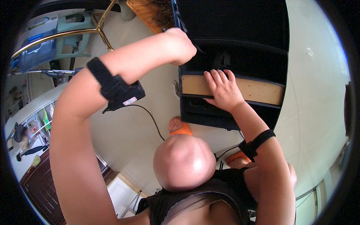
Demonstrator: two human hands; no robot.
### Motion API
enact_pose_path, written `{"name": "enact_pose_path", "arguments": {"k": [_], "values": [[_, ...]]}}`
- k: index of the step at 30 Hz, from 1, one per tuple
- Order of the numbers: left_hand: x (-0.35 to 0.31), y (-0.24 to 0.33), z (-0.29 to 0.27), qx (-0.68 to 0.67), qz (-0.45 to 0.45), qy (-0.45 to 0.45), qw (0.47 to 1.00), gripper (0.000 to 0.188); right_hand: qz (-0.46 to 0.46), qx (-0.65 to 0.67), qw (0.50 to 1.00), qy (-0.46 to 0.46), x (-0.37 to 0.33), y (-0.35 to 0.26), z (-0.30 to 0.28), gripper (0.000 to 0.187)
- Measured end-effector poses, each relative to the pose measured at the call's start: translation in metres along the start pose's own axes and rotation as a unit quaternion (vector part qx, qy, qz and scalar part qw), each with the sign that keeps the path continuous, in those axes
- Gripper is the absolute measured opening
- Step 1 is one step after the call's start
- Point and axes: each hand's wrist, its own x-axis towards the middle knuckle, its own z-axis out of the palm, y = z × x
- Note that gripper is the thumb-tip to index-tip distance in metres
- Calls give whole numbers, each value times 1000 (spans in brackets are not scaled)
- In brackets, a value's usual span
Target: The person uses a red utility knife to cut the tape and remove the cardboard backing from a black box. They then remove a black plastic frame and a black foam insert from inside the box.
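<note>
A large black case [240,22] stands with its dark inside facing up, split into sections. Across its nearer part runs a tan, wood-coloured strip [260,90], and a dark loop of strap [224,59] shows just beyond it. My right hand [225,90] lies on the strip with fingers spread, their tips at its far edge. At the case's left side my left hand [181,47] is curled closed. Its fingers are turned away, so what they grip is hidden. A dark tip [199,48] sticks out beside that hand.
Behind the left hand is a wicker basket [144,13]. Gold metal tubing [56,35] and a teal stool [75,32] stand far left. Black strapped devices sit on both forearms, one trailing a cable [150,114]. Feet in orange slippers [182,129] are close to the case's near edge.
</note>
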Motion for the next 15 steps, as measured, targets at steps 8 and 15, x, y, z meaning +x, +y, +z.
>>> {"name": "enact_pose_path", "arguments": {"k": [8,15], "values": [[31,4,32,-21,9,208,978,14,-7,4,1000,-3,1,0,0,80],[58,25,43,9,28,113,993,19,-5,16,1000,-6,1,1,-1,82]]}}
